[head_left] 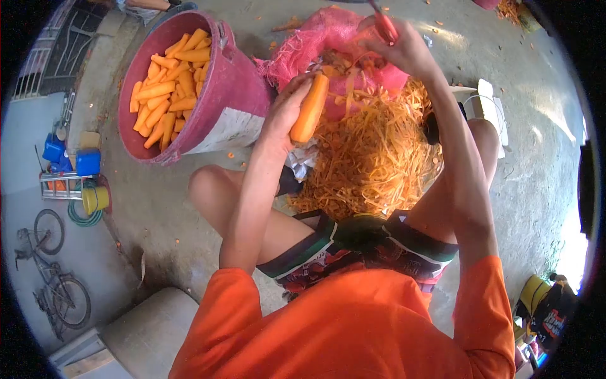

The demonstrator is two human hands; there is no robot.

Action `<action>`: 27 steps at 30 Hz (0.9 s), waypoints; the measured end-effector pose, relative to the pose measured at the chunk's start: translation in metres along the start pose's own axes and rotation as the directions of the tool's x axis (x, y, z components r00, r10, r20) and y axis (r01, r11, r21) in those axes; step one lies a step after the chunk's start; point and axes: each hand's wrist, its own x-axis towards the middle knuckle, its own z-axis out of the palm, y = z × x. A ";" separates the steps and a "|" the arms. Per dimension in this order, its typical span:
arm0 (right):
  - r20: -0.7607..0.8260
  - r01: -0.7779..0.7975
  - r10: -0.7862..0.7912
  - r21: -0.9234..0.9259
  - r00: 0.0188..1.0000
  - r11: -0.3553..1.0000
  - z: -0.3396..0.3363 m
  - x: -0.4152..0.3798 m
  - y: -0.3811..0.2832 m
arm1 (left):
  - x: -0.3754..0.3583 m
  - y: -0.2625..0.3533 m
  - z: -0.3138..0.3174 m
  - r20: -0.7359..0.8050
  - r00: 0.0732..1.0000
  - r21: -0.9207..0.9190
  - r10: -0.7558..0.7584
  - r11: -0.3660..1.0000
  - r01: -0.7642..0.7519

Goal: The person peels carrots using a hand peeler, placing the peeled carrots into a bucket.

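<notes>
My left hand (287, 117) is closed around a peeled orange carrot (310, 110), held slanted above the near side of a pink mesh sack. In my right hand (407, 54), raised over the sack's far right part, is a red-handled tool (384, 28); its working end lies near the top edge and is hard to make out. The pink mesh sack (319, 31) lies open, with unpeeled-looking carrots partly visible in its mouth. Between my legs spreads a large heap of carrot peelings (372, 158).
A pink tub (237, 82) full of peeled carrots (167, 88) stands tilted in view at left. A white box-like piece (485, 107) sits beyond my right knee. Farther left are a bicycle (53, 278), a yellow bucket (95, 199) and blue containers (87, 162).
</notes>
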 end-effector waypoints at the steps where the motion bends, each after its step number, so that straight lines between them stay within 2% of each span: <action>1: -0.005 0.035 -0.035 0.151 0.999 0.988 -0.004 0.006 0.001 | 0.000 0.000 0.003 -0.021 1.000 -0.045 0.008 0.999 -0.009; 2: 0.003 0.007 -0.007 -0.043 1.000 0.999 0.010 -0.005 -0.040 | 0.001 0.001 0.003 -0.042 0.999 -0.092 0.014 0.996 -0.017; 3: 0.136 0.169 -0.161 -0.052 0.978 0.984 0.030 -0.011 -0.054 | 0.003 0.001 0.000 0.056 0.998 -0.183 0.004 0.983 0.006; 4: 0.265 0.329 -0.306 -0.044 0.914 0.943 0.042 -0.012 -0.055 | 0.003 0.005 0.005 0.060 0.998 -0.181 0.017 0.983 -0.006; 5: 0.263 0.335 -0.311 -0.048 0.913 0.941 0.035 -0.006 -0.044 | 0.000 0.007 0.012 0.084 0.996 -0.213 0.043 0.977 -0.025; 6: 0.143 0.202 -0.197 -0.019 0.970 0.979 0.025 0.000 -0.029 | -0.005 0.007 0.016 0.102 0.993 -0.245 0.058 0.969 -0.031; 7: 0.030 0.058 -0.059 0.032 0.998 0.998 0.021 -0.003 -0.017 | 0.002 0.001 -0.007 0.098 0.991 -0.136 -0.091 0.985 0.104; 8: 0.029 0.047 -0.049 0.036 0.998 0.998 0.018 -0.009 -0.016 | -0.003 -0.003 -0.008 0.098 0.990 -0.137 -0.102 0.984 0.115; 10: 0.105 -0.089 0.067 0.230 0.992 0.969 0.001 0.002 -0.017 | -0.002 0.006 -0.003 0.062 0.997 -0.139 -0.055 0.988 0.063; 11: 0.112 0.064 -0.073 0.086 0.991 0.994 0.016 -0.008 -0.037 | -0.004 0.010 0.013 0.040 0.998 -0.176 0.052 0.983 -0.044; 12: 0.137 0.214 -0.205 -0.058 0.969 0.975 0.035 -0.019 -0.057 | -0.004 0.011 0.017 0.050 0.997 -0.174 0.060 0.983 -0.050; 14: 0.193 0.194 -0.191 0.004 0.962 0.981 0.040 -0.014 -0.055 | 0.000 0.007 0.015 0.089 0.991 -0.204 0.098 0.976 -0.078; 15: 0.194 0.184 -0.184 0.015 0.964 0.983 0.027 -0.011 -0.045 | 0.001 0.006 0.006 0.093 0.994 -0.099 0.064 0.994 -0.055; 16: 0.081 -0.028 0.031 -0.035 0.996 0.999 0.002 -0.005 -0.027 | 0.000 0.005 0.005 -0.012 1.000 -0.032 0.020 0.999 -0.020; 17: -0.043 -0.229 0.226 -0.073 0.973 0.971 -0.014 0.002 -0.018 | -0.005 0.008 0.006 -0.004 1.000 -0.042 0.000 0.999 0.000; 18: -0.047 -0.217 0.214 -0.081 0.976 0.973 -0.010 0.001 -0.021 | -0.007 0.014 0.009 0.007 1.000 -0.052 -0.006 0.999 0.006; 19: -0.016 -0.038 0.036 -0.087 0.999 0.995 0.003 -0.005 -0.028 | -0.006 0.020 0.017 0.015 1.000 -0.052 0.008 0.999 -0.008; 20: 0.018 0.138 -0.137 -0.087 0.990 0.987 0.016 -0.013 -0.041 | -0.006 0.023 0.025 0.003 1.000 -0.171 -0.019 0.985 0.019; 21: 0.160 0.243 -0.251 0.065 0.955 0.968 0.033 -0.017 -0.067 | -0.006 0.025 0.031 -0.005 0.999 -0.286 -0.048 0.957 0.045; 22: 0.158 0.252 -0.259 0.061 0.953 0.966 0.029 -0.011 -0.060 | -0.005 0.027 0.030 -0.003 0.999 -0.282 -0.039 0.959 0.037; 24: -0.080 0.254 -0.284 -0.262 0.956 0.931 0.017 -0.006 -0.024 | -0.013 0.019 0.021 0.033 0.999 -0.102 0.007 0.995 -0.004; 25: -0.043 -0.012 0.015 0.065 0.999 0.998 -0.006 -0.001 -0.016 | -0.006 0.011 0.010 0.024 0.999 -0.120 -0.043 0.992 0.046; 26: -0.239 -0.042 0.010 -0.131 0.971 0.990 -0.021 -0.002 -0.015 | -0.009 0.010 0.011 0.024 0.999 -0.121 -0.042 0.992 0.045; 27: -0.236 -0.023 -0.017 -0.165 0.972 0.986 -0.028 -0.001 -0.005 | -0.010 0.011 0.014 0.063 0.992 -0.125 -0.108 0.985 0.115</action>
